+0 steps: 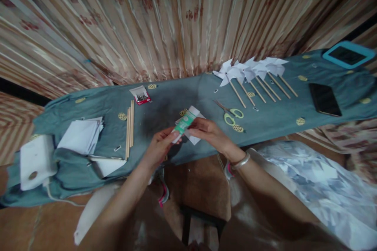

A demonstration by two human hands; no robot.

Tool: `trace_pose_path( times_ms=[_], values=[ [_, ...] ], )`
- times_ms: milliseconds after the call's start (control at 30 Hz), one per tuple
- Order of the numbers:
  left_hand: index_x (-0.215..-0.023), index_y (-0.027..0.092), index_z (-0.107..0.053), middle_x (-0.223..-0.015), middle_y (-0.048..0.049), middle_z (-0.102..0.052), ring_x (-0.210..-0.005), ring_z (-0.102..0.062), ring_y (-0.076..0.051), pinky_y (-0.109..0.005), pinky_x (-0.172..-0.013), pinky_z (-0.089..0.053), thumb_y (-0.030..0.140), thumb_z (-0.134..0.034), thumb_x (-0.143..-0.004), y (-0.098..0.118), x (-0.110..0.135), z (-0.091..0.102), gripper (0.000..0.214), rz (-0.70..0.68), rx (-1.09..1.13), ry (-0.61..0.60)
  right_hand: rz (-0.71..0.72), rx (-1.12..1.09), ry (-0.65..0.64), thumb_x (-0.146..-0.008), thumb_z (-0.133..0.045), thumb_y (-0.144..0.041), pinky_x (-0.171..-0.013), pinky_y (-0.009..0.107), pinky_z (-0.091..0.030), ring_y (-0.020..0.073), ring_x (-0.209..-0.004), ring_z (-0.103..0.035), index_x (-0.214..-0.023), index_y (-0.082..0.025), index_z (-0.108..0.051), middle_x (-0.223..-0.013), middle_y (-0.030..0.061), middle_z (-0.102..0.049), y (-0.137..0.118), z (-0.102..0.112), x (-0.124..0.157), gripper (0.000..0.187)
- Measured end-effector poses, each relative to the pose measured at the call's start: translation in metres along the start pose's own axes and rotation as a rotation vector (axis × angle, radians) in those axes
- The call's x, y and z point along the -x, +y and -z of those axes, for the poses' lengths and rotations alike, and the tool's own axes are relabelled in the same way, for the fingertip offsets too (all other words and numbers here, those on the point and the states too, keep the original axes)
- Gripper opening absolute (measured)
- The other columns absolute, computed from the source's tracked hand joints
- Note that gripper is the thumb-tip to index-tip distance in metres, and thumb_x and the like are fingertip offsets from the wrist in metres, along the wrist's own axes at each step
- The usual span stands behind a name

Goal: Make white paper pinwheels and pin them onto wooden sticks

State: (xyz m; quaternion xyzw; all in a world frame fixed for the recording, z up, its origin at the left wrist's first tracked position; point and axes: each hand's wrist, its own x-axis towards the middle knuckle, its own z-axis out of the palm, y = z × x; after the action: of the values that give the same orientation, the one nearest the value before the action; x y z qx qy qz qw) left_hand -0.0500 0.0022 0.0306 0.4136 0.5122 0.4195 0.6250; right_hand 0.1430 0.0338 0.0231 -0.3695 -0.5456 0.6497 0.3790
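Note:
Over the near middle of the cloth, I hold a green and white glue stick [183, 124] tilted, its upper end pointing away and to the right. The fingers of my left hand [163, 141] are closed round its lower end. My right hand [207, 131] pinches it from the other side, its fingertips partly behind the tube. A folded white paper piece [194, 138] lies on the cloth beneath, partly hidden by the glue stick and my right hand. Just right of my hands rest green-handled scissors [229, 114], blades toward the back.
Several white paper pinwheels [235, 72] on sticks lie at the back right, near a black phone [324, 100] and a blue-framed tablet [347, 55]. Leftward are wooden sticks [130, 129], an opened box of pins [141, 96], stacked paper [81, 135] and a white corded device [37, 162].

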Motion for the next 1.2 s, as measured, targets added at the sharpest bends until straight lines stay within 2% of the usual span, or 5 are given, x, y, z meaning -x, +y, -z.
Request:
trace_pose_path(
  times_ms=[100, 300, 533, 667, 1200],
  values=[
    [-0.077, 0.014, -0.071, -0.07, -0.0014, -0.065, -0.061, -0.055, -0.009, -0.022, -0.063, -0.047, 0.051, -0.082, -0.063, 0.001, 0.005, -0.017, 0.04, 0.082, 0.169, -0.087, -0.088, -0.255, -0.096, -0.072, -0.079, -0.038, -0.073, 0.027, -0.055, 0.0145, -0.078, -0.069, -0.107, -0.022, -0.072, -0.089, 0.0002, -0.076, -0.001, -0.009, -0.003, 0.039],
    [-0.087, 0.014, -0.067, -0.076, -0.0044, -0.07, -0.06, -0.055, -0.01, -0.023, -0.06, -0.044, 0.049, -0.079, -0.067, 0.006, 0.002, -0.014, 0.042, 0.061, 0.152, 0.016, -0.12, -0.483, 0.126, -0.065, -0.086, -0.037, -0.066, 0.023, -0.055, 0.0114, -0.067, -0.066, -0.084, -0.02, -0.074, -0.079, -0.0013, -0.075, -0.003, -0.008, -0.011, 0.028],
    [-0.089, 0.02, -0.069, -0.088, -0.0027, -0.068, -0.079, -0.061, -0.019, -0.031, -0.074, -0.049, 0.039, -0.072, -0.073, 0.005, -0.015, 0.03, 0.024, -0.306, -0.627, 0.331, -0.185, -0.704, 0.238, -0.068, -0.084, -0.044, -0.052, 0.017, -0.054, 0.0097, -0.06, -0.065, -0.08, -0.02, -0.067, -0.075, -0.0007, -0.072, -0.006, 0.008, -0.013, 0.033],
    [-0.102, 0.02, -0.07, -0.106, -0.0077, -0.064, -0.098, -0.061, -0.024, -0.038, -0.088, -0.051, 0.024, -0.062, -0.078, -0.002, -0.036, 0.047, 0.026, -0.469, -0.969, 0.301, -0.223, -0.752, 0.206, -0.076, -0.077, -0.045, -0.052, 0.017, -0.055, 0.0112, -0.063, -0.067, -0.084, -0.02, -0.065, -0.078, 0.0008, -0.073, -0.003, 0.01, -0.013, 0.029],
    [-0.135, 0.017, -0.05, -0.135, -0.0137, -0.054, -0.124, -0.049, -0.031, -0.049, -0.104, -0.042, 0.015, -0.054, -0.08, -0.006, -0.044, 0.037, 0.055, -0.602, -1.203, 0.32, -0.224, -0.551, 0.17, -0.071, -0.066, -0.027, -0.099, 0.042, -0.054, 0.0218, -0.097, -0.07, -0.081, -0.023, -0.063, -0.094, 0.0055, -0.076, -0.004, 0.017, -0.008, 0.011]
  ],
)
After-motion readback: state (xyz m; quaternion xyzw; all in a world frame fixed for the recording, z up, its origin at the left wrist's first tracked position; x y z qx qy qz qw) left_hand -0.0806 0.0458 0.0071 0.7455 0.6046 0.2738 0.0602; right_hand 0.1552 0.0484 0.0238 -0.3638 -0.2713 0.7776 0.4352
